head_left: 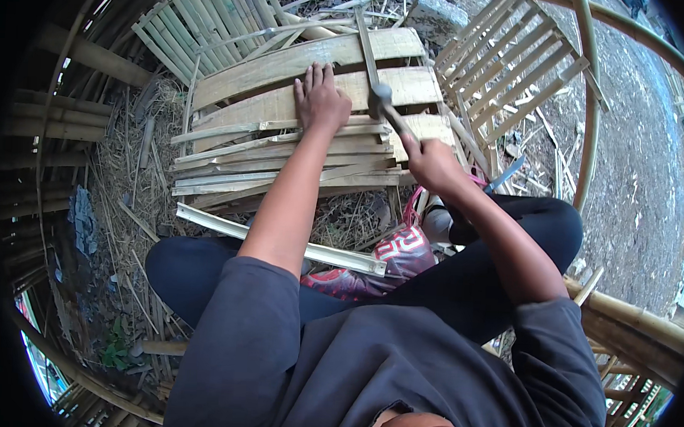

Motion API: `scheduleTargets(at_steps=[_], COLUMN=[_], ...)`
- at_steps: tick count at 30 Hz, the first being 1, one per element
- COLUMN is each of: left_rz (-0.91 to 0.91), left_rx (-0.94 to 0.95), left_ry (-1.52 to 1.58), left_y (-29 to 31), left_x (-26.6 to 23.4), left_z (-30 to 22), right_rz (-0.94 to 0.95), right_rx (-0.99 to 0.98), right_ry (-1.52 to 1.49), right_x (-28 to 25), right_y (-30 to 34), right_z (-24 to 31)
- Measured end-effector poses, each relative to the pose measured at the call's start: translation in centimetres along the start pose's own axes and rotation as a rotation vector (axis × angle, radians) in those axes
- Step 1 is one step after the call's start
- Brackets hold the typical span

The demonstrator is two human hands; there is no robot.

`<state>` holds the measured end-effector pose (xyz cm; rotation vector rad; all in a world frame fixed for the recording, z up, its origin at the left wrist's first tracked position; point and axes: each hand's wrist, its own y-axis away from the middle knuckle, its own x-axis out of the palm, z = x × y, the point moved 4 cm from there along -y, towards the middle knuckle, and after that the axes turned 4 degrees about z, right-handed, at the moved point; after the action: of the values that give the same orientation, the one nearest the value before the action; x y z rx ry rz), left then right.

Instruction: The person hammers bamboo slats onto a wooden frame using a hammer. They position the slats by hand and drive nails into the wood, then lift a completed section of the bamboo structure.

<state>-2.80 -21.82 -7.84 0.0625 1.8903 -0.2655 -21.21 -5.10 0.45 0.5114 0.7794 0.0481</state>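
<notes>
My left hand (322,100) lies palm down, fingers stretched out, on a low bench of pale wooden planks (245,75). Gripped in my right hand (437,164) is a hammer (391,115). Its dark head is over the right part of the planks, beside the lower end of a narrow strip (366,45) that runs across them. Several split bamboo slats (244,158) lie side by side on the bench's near part, below my left hand and partly behind my left forearm. Another slat (340,258) rests across my lap, nearer to me.
A slatted bamboo frame (512,68) leans at the far right, and bamboo panels (205,25) stand at the far left. A blue blade-like thing (505,174) is beside my right forearm. A printed bag (406,252) lies between my legs. A bamboo pole (587,110) rises at the right.
</notes>
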Motion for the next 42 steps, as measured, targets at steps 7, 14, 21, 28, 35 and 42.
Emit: scheduleTargets(at_steps=[7, 14, 21, 28, 35, 42], left_rz=[-0.016, -0.012, -0.014, 0.004, -0.024, -0.012], left_rx=[-0.03, -0.039, -0.026, -0.036, -0.017, -0.03], left_ry=[0.007, -0.002, -0.011, -0.04, -0.031, -0.006], left_y=[0.0, -0.2, -0.2, -0.2, -0.4, -0.4], left_x=[-0.3, 0.1, 0.1, 0.0, 0.2, -0.3], left_z=[0.5, 0.6, 0.2, 0.3, 0.1, 0.2], right_rz=[-0.052, 0.01, 0.023, -0.166, -0.132, -0.091], right_rx=[-0.002, 0.057, 0.026, -0.518, -0.551, -1.067], right_ry=[-0.304, -0.207, -0.128, 0.273, 0.749, 0.927], right_x=[-1.2, 0.0, 0.1, -5.3, -5.5, -9.1], right_y=[1.8, 0.8, -0.1, 0.1, -2.0, -2.8], right_z=[0.4, -2.1, -2.8, -2.2, -0.8, 3.2])
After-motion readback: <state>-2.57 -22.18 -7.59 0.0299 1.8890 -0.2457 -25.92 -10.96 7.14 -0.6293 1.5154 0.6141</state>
